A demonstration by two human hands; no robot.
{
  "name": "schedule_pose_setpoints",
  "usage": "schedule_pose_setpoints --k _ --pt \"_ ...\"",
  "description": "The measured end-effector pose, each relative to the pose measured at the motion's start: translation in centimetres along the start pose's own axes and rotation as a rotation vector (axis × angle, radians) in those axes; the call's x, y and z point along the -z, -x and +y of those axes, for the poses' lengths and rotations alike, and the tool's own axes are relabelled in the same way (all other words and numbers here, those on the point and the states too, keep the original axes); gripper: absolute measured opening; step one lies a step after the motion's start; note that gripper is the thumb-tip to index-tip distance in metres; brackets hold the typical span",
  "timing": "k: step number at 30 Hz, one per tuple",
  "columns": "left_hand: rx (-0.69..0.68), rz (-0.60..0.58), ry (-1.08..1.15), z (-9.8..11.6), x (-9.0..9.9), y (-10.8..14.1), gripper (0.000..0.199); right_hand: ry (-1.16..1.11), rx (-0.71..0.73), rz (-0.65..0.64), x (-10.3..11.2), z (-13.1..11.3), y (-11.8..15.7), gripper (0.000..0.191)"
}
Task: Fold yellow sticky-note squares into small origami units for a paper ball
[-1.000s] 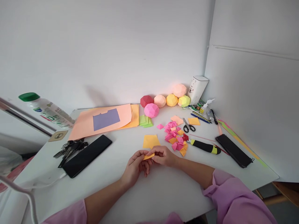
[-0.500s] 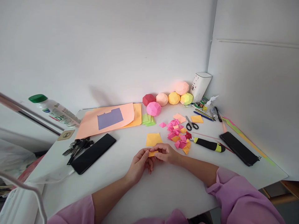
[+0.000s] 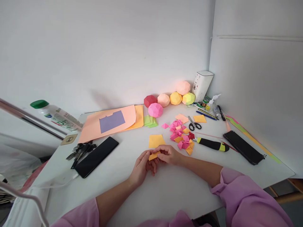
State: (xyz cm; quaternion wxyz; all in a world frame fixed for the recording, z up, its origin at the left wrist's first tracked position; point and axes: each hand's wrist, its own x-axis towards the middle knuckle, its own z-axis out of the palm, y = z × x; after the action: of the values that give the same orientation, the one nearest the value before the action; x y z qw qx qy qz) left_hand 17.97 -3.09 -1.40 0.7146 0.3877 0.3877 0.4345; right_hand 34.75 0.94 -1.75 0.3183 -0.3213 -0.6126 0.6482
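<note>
Between my two hands is a small folded piece of orange paper [image 3: 154, 155], held just above the table. My left hand [image 3: 142, 165] pinches its left end with thumb and fingers, the lower fingers curled beneath. On its right end my right hand [image 3: 168, 155] is closed, thumb in front and fingers over the top edge. Right behind the hands lies a flat orange paper sheet [image 3: 156, 141], its near edge partly hidden by my right hand. A pile of folded pink and orange paper pieces [image 3: 181, 134] sits to the right.
Faceted paper balls [image 3: 155, 110] stand along the back wall. Scissors [image 3: 194, 123], a utility knife [image 3: 211, 144] and a black case [image 3: 243, 147] lie to the right. At left are a phone [image 3: 96, 157], keys [image 3: 81, 151], a bottle [image 3: 56, 116] and large peach paper [image 3: 90, 126].
The folded orange paper has tilted, its left end lower, and shows more of its face between my fingers. Both hands keep their grip; the whole view has shifted slightly.
</note>
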Motion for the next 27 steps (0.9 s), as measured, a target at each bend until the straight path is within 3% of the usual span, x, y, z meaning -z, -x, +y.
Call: schedule_pose_setpoints --k 5,18,23,27 --pt "-0.014 0.01 0.0 -0.06 -0.05 -0.03 0.037 -0.058 0.048 -0.056 -0.08 0.15 -0.05 0.026" --pt "0.005 0.005 -0.067 -0.1 0.02 -0.02 0.041 0.047 -0.013 0.027 -0.08 -0.29 0.06 0.023" --pt "-0.003 0.007 -0.067 -0.08 -0.09 0.13 0.04 -0.041 -0.024 0.062 -0.17 -0.56 0.18 0.018" --pt "-0.017 0.08 -0.065 -0.24 -0.11 0.06 0.035 -0.088 -0.075 0.074 -0.19 -0.49 0.05 0.01"
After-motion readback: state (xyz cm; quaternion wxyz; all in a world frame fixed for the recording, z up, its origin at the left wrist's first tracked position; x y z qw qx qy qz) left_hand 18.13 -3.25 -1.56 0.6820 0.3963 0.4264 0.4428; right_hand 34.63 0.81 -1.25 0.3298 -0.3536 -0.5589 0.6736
